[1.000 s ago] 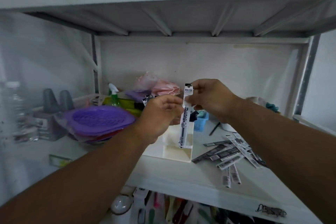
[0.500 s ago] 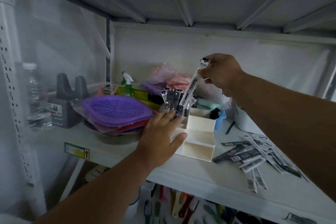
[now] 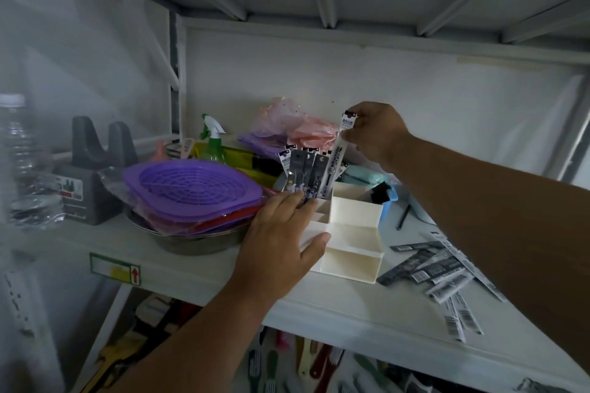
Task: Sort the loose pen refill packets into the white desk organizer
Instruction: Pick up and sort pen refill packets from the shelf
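The right hand [image 3: 375, 134] pinched the top of one refill packet [image 3: 339, 153] between thumb and fingers, holding it tilted with its lower end down in the rear left compartment of the white organizer [image 3: 348, 252]. Several more packets [image 3: 305, 177] stood upright in that same compartment, just at 9 o'clock of the held one. The left hand [image 3: 281, 242] rested on the organizer's left side with straight fingers and a spread thumb, its fingertips [image 3: 297, 198] touching the bases of the standing packets, grasping nothing. The organizer sat on the white shelf [image 3: 198, 268], its front compartments showing bare. At 3 o'clock of it a loose pile of packets [image 3: 437, 271] lay flat on the shelf, partly under the right forearm. At 9 o'clock of the organizer a purple basket [image 3: 191, 188] was stacked over a metal bowl [image 3: 191, 241], with a grey holder [image 3: 86, 182] and a clear bottle [image 3: 22, 163] farther toward 9 o'clock. Behind, at 12 o'clock, stood a green spray bottle [image 3: 214, 143] and pink plastic bags [image 3: 297, 128]. A blue bin [image 3: 388, 209] sat just behind the organizer at 2 o'clock.
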